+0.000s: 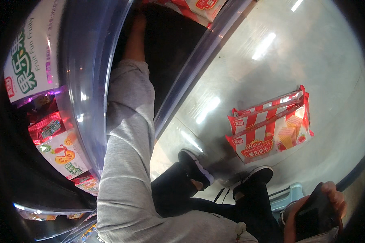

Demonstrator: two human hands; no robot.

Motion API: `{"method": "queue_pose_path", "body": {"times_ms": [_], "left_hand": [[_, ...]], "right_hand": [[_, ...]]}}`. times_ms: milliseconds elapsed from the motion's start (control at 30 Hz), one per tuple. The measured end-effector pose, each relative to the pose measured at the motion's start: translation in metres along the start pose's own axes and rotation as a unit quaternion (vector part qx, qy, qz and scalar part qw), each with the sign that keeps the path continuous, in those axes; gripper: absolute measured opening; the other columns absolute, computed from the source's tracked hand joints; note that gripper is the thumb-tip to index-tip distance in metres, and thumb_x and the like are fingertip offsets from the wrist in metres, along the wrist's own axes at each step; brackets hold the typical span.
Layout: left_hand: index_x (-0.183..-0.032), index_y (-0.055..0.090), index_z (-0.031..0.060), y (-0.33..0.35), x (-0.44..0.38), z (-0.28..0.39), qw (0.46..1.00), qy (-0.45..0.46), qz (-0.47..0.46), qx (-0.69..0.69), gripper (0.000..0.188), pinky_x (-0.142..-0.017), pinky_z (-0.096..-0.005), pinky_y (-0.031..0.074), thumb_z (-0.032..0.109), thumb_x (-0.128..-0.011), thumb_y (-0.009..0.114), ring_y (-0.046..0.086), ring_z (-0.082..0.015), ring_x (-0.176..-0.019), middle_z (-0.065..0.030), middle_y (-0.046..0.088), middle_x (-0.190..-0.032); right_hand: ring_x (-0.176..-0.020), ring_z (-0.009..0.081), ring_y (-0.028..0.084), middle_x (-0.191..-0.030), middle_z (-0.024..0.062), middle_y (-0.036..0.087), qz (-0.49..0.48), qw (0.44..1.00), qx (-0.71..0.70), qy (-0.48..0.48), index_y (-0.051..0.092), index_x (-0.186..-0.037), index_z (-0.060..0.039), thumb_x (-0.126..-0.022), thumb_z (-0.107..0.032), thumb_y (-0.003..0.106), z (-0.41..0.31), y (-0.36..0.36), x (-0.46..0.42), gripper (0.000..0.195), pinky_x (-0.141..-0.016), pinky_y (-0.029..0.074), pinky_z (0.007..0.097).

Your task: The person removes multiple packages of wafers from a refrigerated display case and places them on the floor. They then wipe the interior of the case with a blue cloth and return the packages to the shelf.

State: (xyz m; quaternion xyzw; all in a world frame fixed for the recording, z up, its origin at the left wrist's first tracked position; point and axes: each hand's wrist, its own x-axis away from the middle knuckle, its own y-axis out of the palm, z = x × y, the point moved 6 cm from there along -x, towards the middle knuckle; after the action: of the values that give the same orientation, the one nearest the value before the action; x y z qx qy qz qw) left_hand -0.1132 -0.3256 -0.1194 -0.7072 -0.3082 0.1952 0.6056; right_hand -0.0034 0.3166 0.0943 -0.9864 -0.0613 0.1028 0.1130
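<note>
My left hand (pixel 140 18) reaches deep into a dark shelf bay; shadow hides its fingers, and its grey sleeve crosses the view. Beyond it, red-and-white wafer biscuit packs (pixel 205 7) lie at the top edge. At the lower right, my right hand (pixel 334 199) is closed around a dark flat object (pixel 316 212), which looks like a phone. Several red-and-white striped wafer biscuit packs (pixel 270 130) lie overlapping on the glossy floor, in front of my dark shoes.
Clear plastic shelf edges (pixel 188 66) run beside my left arm. White fruit-printed snack packs (pixel 62 152) and a large white pack (pixel 33 54) fill the left side. A light blue plastic stool (pixel 293 192) stands near my right leg.
</note>
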Motion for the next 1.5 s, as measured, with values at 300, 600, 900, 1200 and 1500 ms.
{"method": "queue_pose_path", "body": {"times_ms": [300, 600, 900, 1200, 1500], "left_hand": [[-0.117, 0.065, 0.0029, -0.004, 0.106, 0.051, 0.969, -0.020, 0.227, 0.095, 0.038, -0.111, -0.0478, 0.032, 0.030, -0.097, 0.047, 0.047, -0.0326, -0.128, -0.0196, 0.057, -0.130], [-0.143, 0.037, -0.0059, -0.017, 0.245, 0.062, 0.912, 0.153, -0.040, 0.378, 0.061, -0.116, -0.0425, 0.024, 0.028, -0.095, 0.053, 0.029, -0.0376, -0.141, -0.0244, 0.034, -0.150], [-0.124, 0.052, -0.0034, -0.038, 0.325, -0.051, 0.963, -0.031, -0.087, 0.252, 0.040, -0.106, -0.0497, 0.035, 0.026, -0.098, 0.044, 0.042, -0.0411, -0.127, -0.0261, 0.049, -0.133], [-0.147, 0.040, 0.0113, -0.018, 0.253, 0.037, 0.944, 0.246, 0.036, 0.219, 0.051, -0.117, -0.0491, 0.023, 0.029, -0.099, 0.046, 0.027, -0.0428, -0.141, -0.0207, 0.032, -0.154], [-0.144, 0.042, 0.0065, 0.045, 0.072, -0.018, 0.893, 0.285, 0.348, 0.031, 0.048, -0.108, -0.0467, 0.033, 0.032, -0.103, 0.045, 0.043, -0.0349, -0.130, -0.0187, 0.041, -0.145]], "right_hand": [[-0.096, 0.0159, 0.057, -0.096, 0.0014, 0.060, -0.002, 0.999, -0.005, -0.031, 0.062, -0.097, -0.0140, -0.076, -0.022, 0.067, -0.020, -0.011, 0.014, 0.023, -0.088, 0.041, 0.0336], [-0.094, 0.0164, 0.057, -0.094, 0.0014, 0.060, 0.000, 0.999, 0.003, -0.050, 0.062, -0.095, -0.0147, -0.075, -0.023, 0.068, -0.036, -0.018, 0.034, 0.023, -0.087, 0.041, 0.0333], [-0.093, 0.0168, 0.057, -0.092, 0.0015, 0.059, 0.021, 0.997, 0.000, -0.073, 0.062, -0.093, -0.0153, -0.073, -0.024, 0.069, -0.050, -0.031, 0.031, 0.023, -0.086, 0.042, 0.0329], [-0.091, 0.0172, 0.058, -0.089, 0.0016, 0.059, 0.010, 0.997, 0.062, -0.033, 0.063, -0.091, -0.0160, -0.071, -0.024, 0.071, -0.047, -0.010, 0.023, 0.023, -0.084, 0.042, 0.0326], [-0.089, 0.0177, 0.058, -0.087, 0.0017, 0.059, -0.029, 0.984, 0.172, 0.047, 0.063, -0.089, -0.0166, -0.070, -0.025, 0.072, -0.029, 0.018, 0.009, 0.023, -0.083, 0.043, 0.0323]]}}
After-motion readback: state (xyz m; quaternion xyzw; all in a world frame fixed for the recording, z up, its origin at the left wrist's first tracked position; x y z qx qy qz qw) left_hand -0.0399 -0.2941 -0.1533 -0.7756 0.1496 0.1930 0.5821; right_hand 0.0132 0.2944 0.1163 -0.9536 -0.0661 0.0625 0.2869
